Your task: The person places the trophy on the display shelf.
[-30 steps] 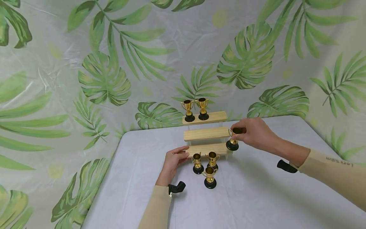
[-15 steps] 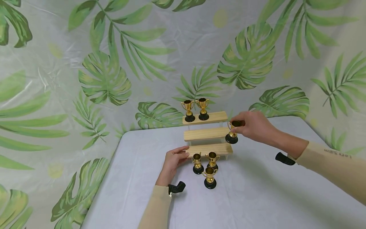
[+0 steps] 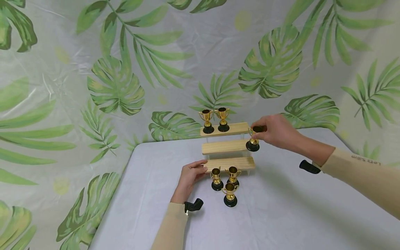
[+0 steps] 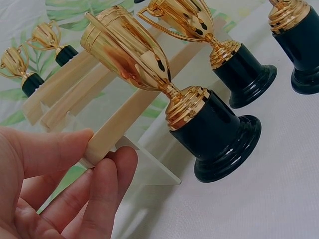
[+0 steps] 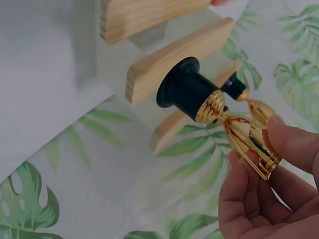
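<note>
My right hand [image 3: 275, 131] pinches a gold trophy cup [image 5: 246, 134] by its bowl, its black base [image 3: 252, 145] hanging beside the right end of the three-step wooden display stand [image 3: 225, 147]. With thumb and fingers, my left hand [image 4: 65, 174] grips the left end of the stand's lowest plank [image 4: 114, 129]. Two gold trophies stand on the top plank, one at the left end [image 3: 207, 121] and one beside it [image 3: 223, 119]. Three more are on the table in front: a left one [image 3: 217, 180], a right one [image 3: 232, 175] and a nearest one [image 3: 230, 195].
A white cloth [image 3: 281, 215] covers the table. Behind it hangs a pale backdrop [image 3: 175, 69] printed with green leaves. Clear side panels [image 4: 154, 162] support the stand's planks.
My right hand has raised the trophy from beside the lowest plank to about the height between the middle and top planks. The left hand stays on the stand.
</note>
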{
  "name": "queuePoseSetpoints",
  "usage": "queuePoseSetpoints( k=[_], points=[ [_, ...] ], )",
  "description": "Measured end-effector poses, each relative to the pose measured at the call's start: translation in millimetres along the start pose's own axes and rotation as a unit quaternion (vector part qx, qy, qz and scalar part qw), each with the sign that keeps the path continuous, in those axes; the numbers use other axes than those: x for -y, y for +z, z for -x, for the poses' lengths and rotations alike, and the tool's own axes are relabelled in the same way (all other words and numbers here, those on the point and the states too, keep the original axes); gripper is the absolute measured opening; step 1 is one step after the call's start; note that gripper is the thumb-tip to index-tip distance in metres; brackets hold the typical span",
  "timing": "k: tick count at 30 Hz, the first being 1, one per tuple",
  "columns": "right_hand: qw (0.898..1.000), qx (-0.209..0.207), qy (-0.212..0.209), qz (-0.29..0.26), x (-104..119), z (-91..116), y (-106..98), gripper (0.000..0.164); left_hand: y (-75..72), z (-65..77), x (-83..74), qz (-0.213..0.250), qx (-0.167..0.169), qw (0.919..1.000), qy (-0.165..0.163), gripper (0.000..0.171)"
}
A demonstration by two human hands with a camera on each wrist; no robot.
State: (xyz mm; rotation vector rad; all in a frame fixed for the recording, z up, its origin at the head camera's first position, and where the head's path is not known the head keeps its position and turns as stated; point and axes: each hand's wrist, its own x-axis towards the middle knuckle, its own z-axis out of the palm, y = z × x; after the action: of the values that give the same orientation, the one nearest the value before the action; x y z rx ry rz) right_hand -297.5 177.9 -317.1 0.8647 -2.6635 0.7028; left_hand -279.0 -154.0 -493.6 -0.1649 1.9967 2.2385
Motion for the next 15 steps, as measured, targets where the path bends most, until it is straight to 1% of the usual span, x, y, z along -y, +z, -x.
queuePoseSetpoints(
  k=[5, 10, 15],
  points=[
    [1.000, 0.001, 0.000, -0.006, -2, -7, -3, 0.029, -2.9, -9.0, 9.4, 0.004, -0.003, 1.0000, -0.002, 0.039],
    [1.000, 0.007, 0.013, -0.007, -3, -15, -4, 0.029, -2.9, -10.9, 13.4, 0.009, -0.010, 0.9999, 0.001, 0.039],
    [1.000, 0.006, 0.009, -0.007, -2, -22, -7, 0.029, -2.1, -10.5, 13.7, 0.009, -0.015, 0.9998, 0.004, 0.036]
  ],
)
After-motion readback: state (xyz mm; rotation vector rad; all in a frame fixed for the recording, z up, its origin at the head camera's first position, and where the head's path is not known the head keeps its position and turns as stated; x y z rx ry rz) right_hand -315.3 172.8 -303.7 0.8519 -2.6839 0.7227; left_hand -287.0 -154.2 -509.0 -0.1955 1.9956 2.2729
